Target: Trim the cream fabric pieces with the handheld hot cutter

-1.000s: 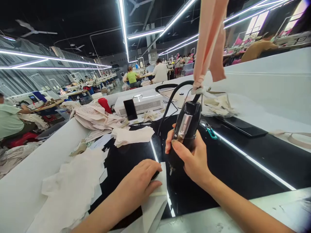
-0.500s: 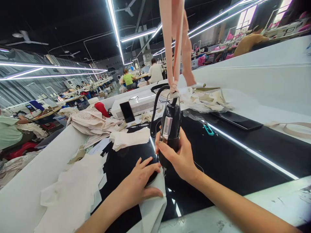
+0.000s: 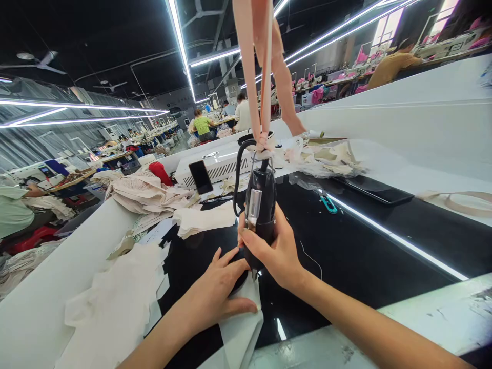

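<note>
My right hand (image 3: 271,246) is wrapped round a black handheld power tool (image 3: 262,187) with a silver switch lever on its side. Upright, the tool hangs from knotted pink fabric strips (image 3: 263,102), and a black cable loops at its left. Its narrow metal tip points down at the edge of a pale fabric piece (image 3: 242,328), close to my left hand's fingertips; whether it touches is unclear. My left hand (image 3: 219,289) lies flat with fingers spread, pressing on that fabric. A dark rounded thing shows partly under its fingers.
Cut pale pieces (image 3: 111,302) lie at left, with piled fabric (image 3: 149,192) behind. Beyond stand a phone (image 3: 200,177) and a white vented box (image 3: 226,166). On the black tabletop (image 3: 369,246) lie a teal cutter (image 3: 328,203) and a loose thread. Co-workers sit farther off.
My right hand has shifted left and slightly down with the power tool, closer to my left hand's fingertips. The pink strips swung left too. My left hand has barely moved.
</note>
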Action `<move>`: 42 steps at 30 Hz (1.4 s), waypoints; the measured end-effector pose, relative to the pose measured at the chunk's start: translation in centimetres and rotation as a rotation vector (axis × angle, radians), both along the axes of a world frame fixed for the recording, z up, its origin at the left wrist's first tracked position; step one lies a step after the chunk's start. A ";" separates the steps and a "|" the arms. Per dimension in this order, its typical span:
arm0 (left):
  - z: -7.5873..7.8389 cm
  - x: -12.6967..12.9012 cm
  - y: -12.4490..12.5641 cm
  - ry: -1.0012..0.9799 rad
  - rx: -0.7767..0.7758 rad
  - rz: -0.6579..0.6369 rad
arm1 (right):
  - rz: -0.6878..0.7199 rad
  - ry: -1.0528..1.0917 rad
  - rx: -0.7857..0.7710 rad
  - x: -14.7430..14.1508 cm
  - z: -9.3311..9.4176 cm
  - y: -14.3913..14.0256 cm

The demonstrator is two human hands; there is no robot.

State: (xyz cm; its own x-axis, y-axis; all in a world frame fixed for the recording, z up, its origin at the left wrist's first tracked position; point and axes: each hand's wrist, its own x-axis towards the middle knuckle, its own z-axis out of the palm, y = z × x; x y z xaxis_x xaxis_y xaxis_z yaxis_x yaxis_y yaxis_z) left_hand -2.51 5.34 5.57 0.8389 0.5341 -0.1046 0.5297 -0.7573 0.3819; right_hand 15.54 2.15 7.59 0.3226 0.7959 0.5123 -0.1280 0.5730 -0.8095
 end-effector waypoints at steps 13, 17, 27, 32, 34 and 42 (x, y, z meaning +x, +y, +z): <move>0.8 0.4 -0.2 0.032 0.015 -0.023 | 0.048 -0.006 0.005 -0.5 -0.1 -0.1; 1.0 0.4 -0.2 0.045 0.007 0.004 | -0.021 0.010 0.007 0.3 -0.1 -0.1; 1.4 0.4 0.2 0.117 -0.066 0.033 | -0.047 0.026 0.026 0.7 -0.3 0.2; 1.4 0.4 0.3 0.124 -0.053 0.032 | -0.031 0.019 0.013 0.3 -0.2 0.1; 1.4 0.4 0.3 0.124 -0.054 0.030 | -0.030 0.011 0.013 0.3 -0.3 0.1; 1.3 0.2 0.1 0.124 -0.044 0.013 | -0.036 -0.001 0.019 0.5 -0.5 0.0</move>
State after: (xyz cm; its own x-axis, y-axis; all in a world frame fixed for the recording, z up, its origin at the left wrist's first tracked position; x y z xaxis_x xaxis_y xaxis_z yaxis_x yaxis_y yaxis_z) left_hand -2.28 5.47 6.89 0.8111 0.5373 -0.2312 0.5847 -0.7339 0.3457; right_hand 16.06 2.17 7.07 0.3503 0.7741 0.5273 -0.1060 0.5922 -0.7988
